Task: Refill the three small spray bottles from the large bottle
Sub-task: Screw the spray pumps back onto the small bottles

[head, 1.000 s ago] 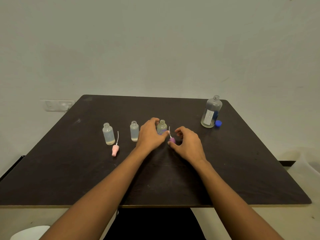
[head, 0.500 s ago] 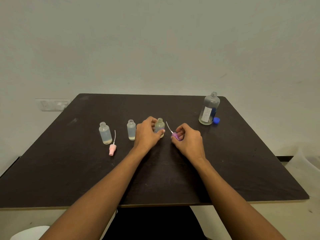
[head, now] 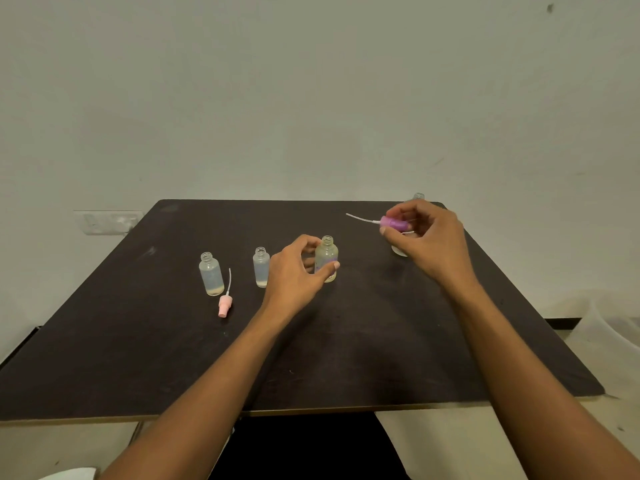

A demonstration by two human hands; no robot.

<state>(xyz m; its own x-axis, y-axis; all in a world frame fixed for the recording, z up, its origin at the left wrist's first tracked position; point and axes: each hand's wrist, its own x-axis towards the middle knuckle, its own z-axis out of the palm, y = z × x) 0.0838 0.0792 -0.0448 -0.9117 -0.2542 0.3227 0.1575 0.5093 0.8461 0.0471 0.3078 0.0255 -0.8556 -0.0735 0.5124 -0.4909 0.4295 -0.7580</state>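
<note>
On the desk (head: 346, 341), the middle bottle (head: 261, 266) serves as reference. To its left stands the left bottle (head: 211, 274). Before and left of it lies the loose sprayer (head: 224, 304), just beside the left bottle. To its right stands the right bottle (head: 326, 258), within the left hand (head: 294, 271). Farther right and behind, the right hand (head: 427, 237) holds the second sprayer (head: 391, 222) above the desk, before the large bottle (head: 418, 196).

A plain room (home or office, unclear): bare wall (head: 311, 98) beyond the left hand (head: 294, 276), switch plate (head: 108, 222) leftward, dark table (head: 138, 341) beneath.
</note>
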